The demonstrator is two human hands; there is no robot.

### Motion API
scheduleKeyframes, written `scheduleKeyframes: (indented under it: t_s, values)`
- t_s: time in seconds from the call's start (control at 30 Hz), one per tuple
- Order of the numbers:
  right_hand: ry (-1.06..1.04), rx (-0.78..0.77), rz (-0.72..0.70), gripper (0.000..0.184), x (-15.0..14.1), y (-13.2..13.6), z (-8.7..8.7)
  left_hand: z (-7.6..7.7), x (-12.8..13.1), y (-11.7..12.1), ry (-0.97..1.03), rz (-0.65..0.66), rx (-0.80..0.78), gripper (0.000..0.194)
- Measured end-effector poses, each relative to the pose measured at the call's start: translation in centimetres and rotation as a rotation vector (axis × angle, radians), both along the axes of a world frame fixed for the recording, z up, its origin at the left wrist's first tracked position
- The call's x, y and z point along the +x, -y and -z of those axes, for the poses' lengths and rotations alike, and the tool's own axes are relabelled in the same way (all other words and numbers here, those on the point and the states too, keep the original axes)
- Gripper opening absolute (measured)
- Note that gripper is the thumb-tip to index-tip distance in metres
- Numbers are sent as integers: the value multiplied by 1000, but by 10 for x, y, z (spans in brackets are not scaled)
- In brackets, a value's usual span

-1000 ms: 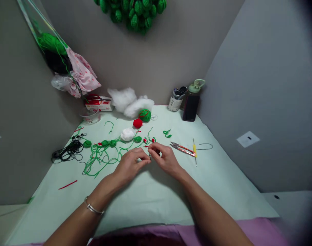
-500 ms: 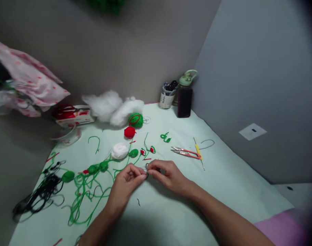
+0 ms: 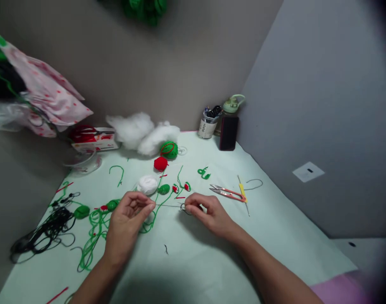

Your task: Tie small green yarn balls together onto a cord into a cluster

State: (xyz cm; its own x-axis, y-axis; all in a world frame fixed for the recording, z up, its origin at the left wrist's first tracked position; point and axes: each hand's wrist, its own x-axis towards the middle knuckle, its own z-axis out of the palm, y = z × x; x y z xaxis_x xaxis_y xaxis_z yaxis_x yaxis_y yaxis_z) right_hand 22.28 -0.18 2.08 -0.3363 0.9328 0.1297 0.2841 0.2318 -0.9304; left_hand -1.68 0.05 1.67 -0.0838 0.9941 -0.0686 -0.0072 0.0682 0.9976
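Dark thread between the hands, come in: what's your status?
Left hand pinching dark thread. Right hand pinching it too, small loop beside fingertips. Thread stretched straight between; orange-handled snips off right, clear.

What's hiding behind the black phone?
Behind the phone is a water bottle with a light green lid. Its lid and looped handle poke up over the top. Most of the bottle's body is covered, so I can't tell what's inside.
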Motion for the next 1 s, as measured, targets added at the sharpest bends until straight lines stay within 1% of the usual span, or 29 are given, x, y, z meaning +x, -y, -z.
scheduleKeyframes:
  t_s: [0.07,0.13,0.27,0.33,0.4,0.47,0.5,0.57,0.63,0.67,0.7,0.73,0.8,0.83,0.87,0.93,1.0]
  values:
    - [-63,-6,57,19,1,2,-3,-5,0,4,-68,46,45,27]
    - [-155,-1,145,18,3,4,-6,-9,0,10,-125,73,87,24]
    - [-340,58,386,16,14,5,-20,-12,1,21,-167,79,127,23]
    - [-428,46,462,17,18,6,-29,-12,2,26,-169,74,133,23]
    - [-503,13,461,19,19,10,-38,-13,4,29,-170,80,144,23]
    - [-550,-12,418,22,17,14,-47,-16,6,32,-169,145,156,21]
    - [-567,-18,397,24,16,16,-51,-18,7,33,-172,214,155,19]
    - [-592,-28,360,26,16,17,-59,-23,8,36,-186,417,128,16]
    - [-618,-20,352,28,22,13,-65,-27,8,40,-247,595,89,12]
    - [-641,-8,361,28,28,10,-66,-28,8,43,-291,650,76,11]
    - [-676,8,377,28,37,5,-67,-28,7,46,-340,677,73,11]
    - [-725,18,390,28,47,0,-67,-27,5,50,-384,682,79,12]
    - [-828,-15,418,27,71,-11,-65,-24,0,57,-451,650,92,13]
    - [-873,-40,435,26,84,-16,-62,-22,-3,61,-464,625,96,13]
    - [-919,-63,447,26,95,-21,-59,-21,-6,64,-466,627,86,14]
    - [-1002,-112,445,25,113,-31,-51,-21,-11,65,-453,687,35,18]
    - [-1027,-148,410,26,121,-38,-41,-24,-12,59,-453,745,-3,24]
